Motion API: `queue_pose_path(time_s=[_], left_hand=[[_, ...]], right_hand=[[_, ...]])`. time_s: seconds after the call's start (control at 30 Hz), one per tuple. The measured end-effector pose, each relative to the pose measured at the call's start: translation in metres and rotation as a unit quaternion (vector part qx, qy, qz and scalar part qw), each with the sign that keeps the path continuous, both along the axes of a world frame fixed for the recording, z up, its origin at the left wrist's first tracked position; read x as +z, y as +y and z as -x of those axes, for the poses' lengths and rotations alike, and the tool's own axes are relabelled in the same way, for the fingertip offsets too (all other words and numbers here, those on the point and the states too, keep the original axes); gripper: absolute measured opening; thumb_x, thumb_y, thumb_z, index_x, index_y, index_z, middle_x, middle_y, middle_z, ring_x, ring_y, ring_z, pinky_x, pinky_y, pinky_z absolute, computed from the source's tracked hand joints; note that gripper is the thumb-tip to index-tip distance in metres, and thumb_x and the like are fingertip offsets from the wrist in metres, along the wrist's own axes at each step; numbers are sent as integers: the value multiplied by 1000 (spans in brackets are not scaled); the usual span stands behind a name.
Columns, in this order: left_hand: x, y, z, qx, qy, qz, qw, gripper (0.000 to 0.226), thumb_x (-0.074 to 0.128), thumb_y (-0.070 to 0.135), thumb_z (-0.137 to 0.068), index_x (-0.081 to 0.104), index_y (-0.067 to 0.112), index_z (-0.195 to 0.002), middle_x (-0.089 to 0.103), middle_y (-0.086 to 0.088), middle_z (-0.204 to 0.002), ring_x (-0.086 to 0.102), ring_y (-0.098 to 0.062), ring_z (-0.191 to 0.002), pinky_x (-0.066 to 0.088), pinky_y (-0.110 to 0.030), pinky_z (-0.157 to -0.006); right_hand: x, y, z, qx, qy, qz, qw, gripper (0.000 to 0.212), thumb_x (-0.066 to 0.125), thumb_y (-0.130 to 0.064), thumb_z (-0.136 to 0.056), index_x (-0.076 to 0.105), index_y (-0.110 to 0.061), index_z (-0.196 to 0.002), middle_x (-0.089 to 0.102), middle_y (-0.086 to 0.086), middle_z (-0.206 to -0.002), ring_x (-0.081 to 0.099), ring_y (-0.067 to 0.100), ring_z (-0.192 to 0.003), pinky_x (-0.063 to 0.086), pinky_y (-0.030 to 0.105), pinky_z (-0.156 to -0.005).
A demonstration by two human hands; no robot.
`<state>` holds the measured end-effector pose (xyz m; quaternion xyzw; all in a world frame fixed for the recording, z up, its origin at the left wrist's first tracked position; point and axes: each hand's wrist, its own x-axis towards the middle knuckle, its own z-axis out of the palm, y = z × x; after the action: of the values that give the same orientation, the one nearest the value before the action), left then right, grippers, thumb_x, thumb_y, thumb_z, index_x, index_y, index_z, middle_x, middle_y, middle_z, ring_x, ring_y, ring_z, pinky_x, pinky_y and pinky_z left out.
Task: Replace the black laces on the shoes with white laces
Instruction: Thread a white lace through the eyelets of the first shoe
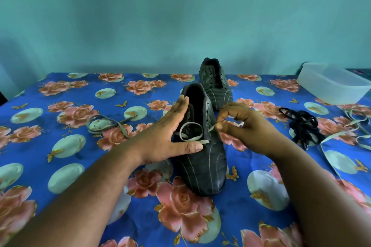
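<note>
Seen from the head camera, a dark grey leather-look shoe with thin pale stitched stripes (200,158) lies near the middle of a table covered by a blue cloth printed with pink roses and pale ovals (66,166). Its long axis runs away from the viewer, toe towards the viewer and open heel end farther off. A flat white woven lace (190,133) curls in a loop over its eyelet area, with a free end trailing left across the cloth. The left hand (170,136) rests against the shoe's left side, fingers straight and close together, thumb stretched across the upper. The right hand (241,124) pinches one end of the white lace between thumb and forefinger, just right of the eyelets. A second matching dark shoe (216,82) sits just behind, unlaced, toe also towards the viewer. To the right lie a tangled heap of black cord laces (303,124) and another white lace (353,136). A translucent white plastic tub (333,84) stands far right. No readable writing shows.
</note>
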<state>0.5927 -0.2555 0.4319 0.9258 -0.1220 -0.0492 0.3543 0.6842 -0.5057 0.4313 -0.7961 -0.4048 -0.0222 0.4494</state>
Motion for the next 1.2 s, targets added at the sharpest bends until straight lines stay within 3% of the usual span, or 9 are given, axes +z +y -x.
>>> queue_pose_path(time_s=[0.17,0.47,0.6,0.8,0.97,1.03,1.13,1.17,1.2], left_hand=[[-1,0,-1,2,2,-1,1000,116,64,70,-78,-19,47,-155,-28,38,-156,-18,21,-141,2,-23,-125],[1,-1,0,-3,1,-5,1000,116,65,66,-80,-20,43,-156,-30,34,-157,-20,24,-139,-1,-13,-117],[0,0,0,2,-5,2,1000,117,65,68,-78,-19,46,-156,-29,33,-158,-21,20,-142,0,-20,-121],[-1,-1,-1,9,-2,13,1000,118,66,69,-77,-19,46,-156,-28,33,-159,-21,19,-142,0,-21,-122],[8,3,4,57,-29,13,998,109,65,78,-73,10,42,-160,13,21,-167,21,4,-150,26,-27,-120],[13,11,4,108,-47,71,991,80,58,89,-71,50,37,-131,57,6,-138,56,-1,-116,49,-33,-100],[15,15,1,102,-3,91,991,56,59,72,-85,62,18,-98,69,-13,-101,68,-5,-82,53,-29,-76],[14,13,2,85,12,87,993,48,61,61,-87,63,14,-95,50,-6,-120,31,6,-103,48,-24,-68],[13,8,2,68,18,93,993,39,63,51,-89,65,12,-94,51,15,-70,37,-1,-58,43,-19,-64]], right_hand=[[-2,-23,-20,-176,79,-36,981,12,69,-28,-96,67,-17,-90,62,-15,-78,50,-2,-60,38,10,-56],[-14,-41,-44,-468,41,71,880,20,60,-47,-98,62,-28,-100,63,7,-118,51,40,-117,46,51,-95],[-3,-20,-19,-320,-59,41,945,38,61,-55,-93,61,-33,-125,53,-5,-135,38,23,-131,32,48,-108],[-7,-3,-5,8,-73,67,995,28,69,-53,-87,73,-29,-101,64,-15,-108,56,16,-115,41,34,-101],[-1,-3,2,60,92,3,994,11,71,-27,-95,68,-18,-89,62,-6,-76,55,3,-62,45,19,-59],[3,-2,7,58,146,-14,987,12,68,-29,-94,67,-18,-89,59,18,-69,47,15,-50,39,34,-49],[2,2,9,45,192,-28,980,14,68,-29,-97,66,-17,-90,53,27,-67,40,21,-49,31,41,-49],[2,3,9,39,201,-34,978,13,66,-24,-99,65,-15,-90,54,21,-65,41,21,-49,30,41,-49],[2,3,9,33,210,-42,976,13,64,-18,-100,64,-12,-90,55,13,-63,43,18,-49,29,41,-50]])
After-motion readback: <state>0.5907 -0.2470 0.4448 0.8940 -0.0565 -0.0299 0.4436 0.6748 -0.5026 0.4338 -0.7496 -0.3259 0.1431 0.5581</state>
